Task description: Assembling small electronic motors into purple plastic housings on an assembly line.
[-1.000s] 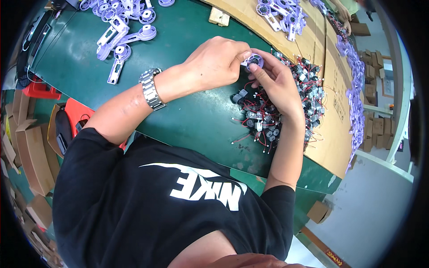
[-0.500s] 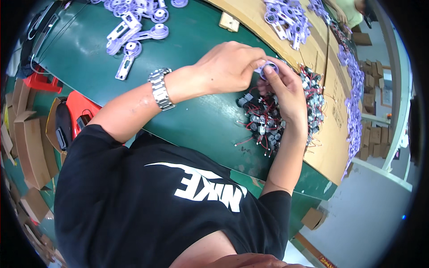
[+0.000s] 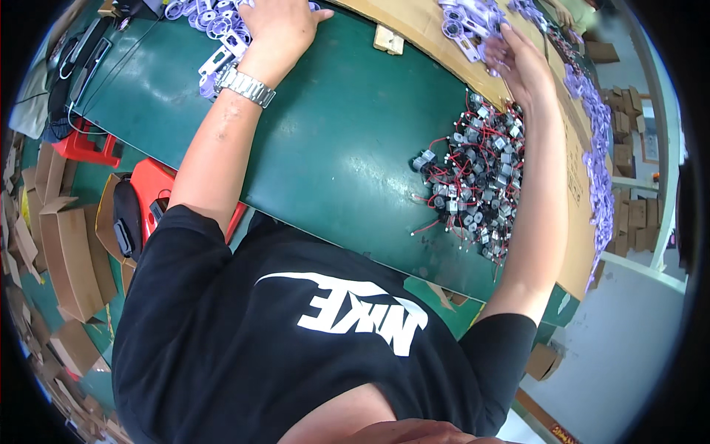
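My left hand [image 3: 285,29] is at the top edge of the view, over the heap of purple plastic pieces [image 3: 220,28] on the green table [image 3: 318,155]; its thumb sticks out to the right, but the other fingertips are hidden or cut off, so I cannot tell whether they grasp a piece. My right hand [image 3: 526,66] is reached out over the cardboard sheet [image 3: 436,50], beside a second cluster of purple pieces [image 3: 460,33]; its fingers are loosely parted and bent, not clenched, and I see nothing pinched between them, though I cannot tell if the fingertips touch the cluster. Judging by how things lie, the work is partway along: some round ends in the cardboard cluster look dark inside, so I take those as fitted, while the ones by my left hand look paler and probably unfitted. Plenty is left, since a big tangle of small motors [image 3: 481,166] with red wires lies loose on the table near my right forearm. As for direction, one piece at the lower side of the left heap has its slotted arm slanting down to the left. On the cardboard, the nearest piece has its ring at the upper left, its long axis running down to the right.
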Available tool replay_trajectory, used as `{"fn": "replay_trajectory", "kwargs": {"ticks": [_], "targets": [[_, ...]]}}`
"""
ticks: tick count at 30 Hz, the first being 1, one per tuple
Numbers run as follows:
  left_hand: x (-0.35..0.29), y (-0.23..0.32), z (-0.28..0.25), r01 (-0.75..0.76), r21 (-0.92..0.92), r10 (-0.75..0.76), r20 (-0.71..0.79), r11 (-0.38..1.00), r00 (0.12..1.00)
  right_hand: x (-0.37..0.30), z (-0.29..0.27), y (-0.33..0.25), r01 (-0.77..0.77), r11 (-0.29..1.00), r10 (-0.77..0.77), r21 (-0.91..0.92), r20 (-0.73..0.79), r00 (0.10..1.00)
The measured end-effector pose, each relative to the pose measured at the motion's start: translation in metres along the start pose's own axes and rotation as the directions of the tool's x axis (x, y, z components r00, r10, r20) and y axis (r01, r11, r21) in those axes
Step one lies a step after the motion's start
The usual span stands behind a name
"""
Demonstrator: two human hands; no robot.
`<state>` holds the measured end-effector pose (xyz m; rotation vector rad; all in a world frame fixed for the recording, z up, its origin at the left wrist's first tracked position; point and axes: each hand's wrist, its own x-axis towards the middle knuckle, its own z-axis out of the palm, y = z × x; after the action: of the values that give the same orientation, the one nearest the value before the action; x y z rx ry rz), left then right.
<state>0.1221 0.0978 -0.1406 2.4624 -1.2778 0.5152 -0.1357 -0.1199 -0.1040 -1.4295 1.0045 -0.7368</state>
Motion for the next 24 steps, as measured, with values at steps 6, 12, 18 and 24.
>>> {"fn": "replay_trajectory", "kwargs": {"ticks": [6, 12, 18, 24], "targets": [[-0.003, -0.020, 0.046, -0.046, 0.095, 0.032, 0.146, 0.994, 0.989, -0.052, 0.012, 0.033, 0.386, 0.643, -0.245, -0.662, 0.300, 0.922], [-0.011, -0.008, 0.017, -0.125, 0.079, 0.089, 0.352, 0.989, 0.932, -0.162, 0.045, 0.018, 0.625, 0.346, -0.008, -0.700, 0.664, 0.748], [-0.004, -0.006, 0.008, -0.043, -0.332, 0.147, 0.295, 0.942, 0.944, -0.175, 0.049, 0.038, 0.636, 0.087, -0.027, -0.767, 0.636, 0.771], [0.000, 0.010, -0.003, 0.557, -0.818, 0.367, 0.568, 0.145, 0.737, -0.166, 0.033, 0.014, 0.383, 0.598, -0.071, -0.704, 0.430, 0.900]]}}
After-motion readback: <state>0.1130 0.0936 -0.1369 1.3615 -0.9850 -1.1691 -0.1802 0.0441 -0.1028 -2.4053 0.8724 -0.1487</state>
